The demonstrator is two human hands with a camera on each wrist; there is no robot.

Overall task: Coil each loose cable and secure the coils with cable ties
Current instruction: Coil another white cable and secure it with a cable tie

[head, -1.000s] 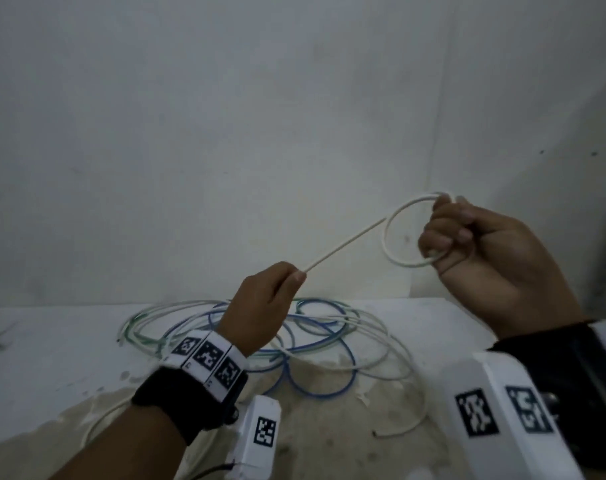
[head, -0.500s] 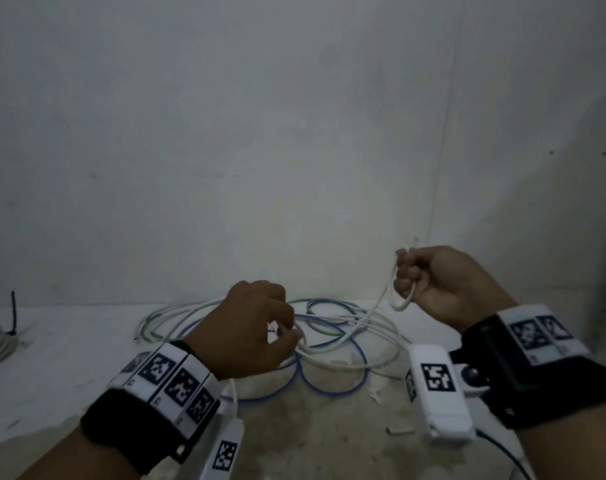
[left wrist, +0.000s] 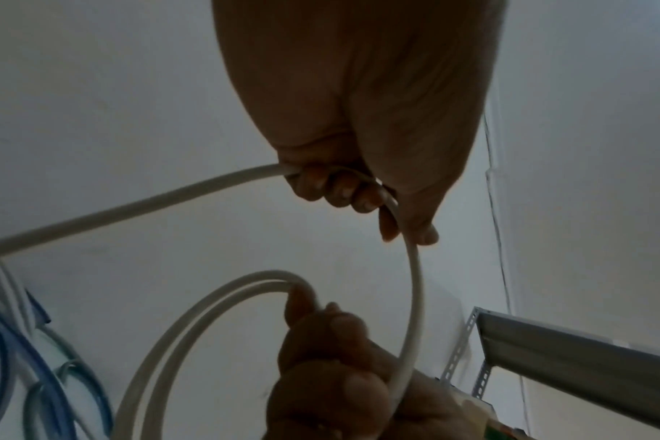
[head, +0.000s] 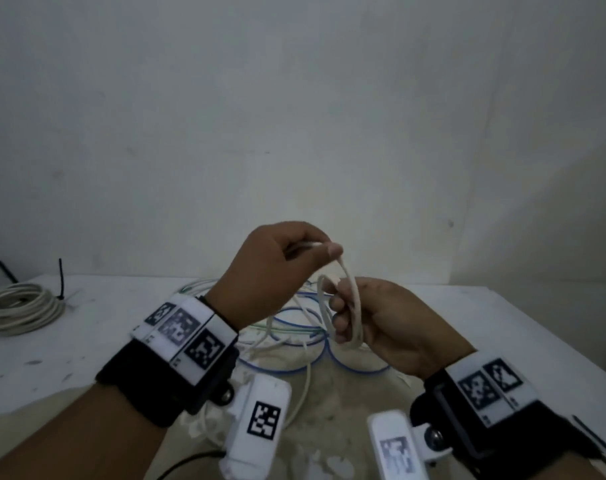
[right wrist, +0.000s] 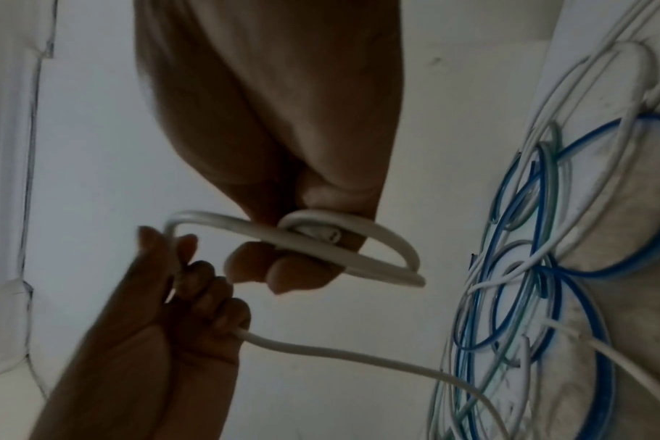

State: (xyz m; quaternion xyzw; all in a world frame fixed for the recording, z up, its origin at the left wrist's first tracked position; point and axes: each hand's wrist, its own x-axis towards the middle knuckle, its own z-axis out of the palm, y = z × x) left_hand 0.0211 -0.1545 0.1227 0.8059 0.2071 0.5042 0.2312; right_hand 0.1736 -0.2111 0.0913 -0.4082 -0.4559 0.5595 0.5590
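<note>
- Above the table, the white cable hangs between both hands; two small loops are already gathered, apparently to start a compact coil
- right hand is clamped round those loops, holding them stacked so they cannot spring apart
- left hand pinches the same cable just above, fingers curled; it seems to feed a third turn toward the right hand, the slack trailing down to the table
- beneath the hands lies a loose tangle of blue, green and white cables; the exact count is unclear
- one finished coil lies at far left, one black cable tie standing up from it
</note>
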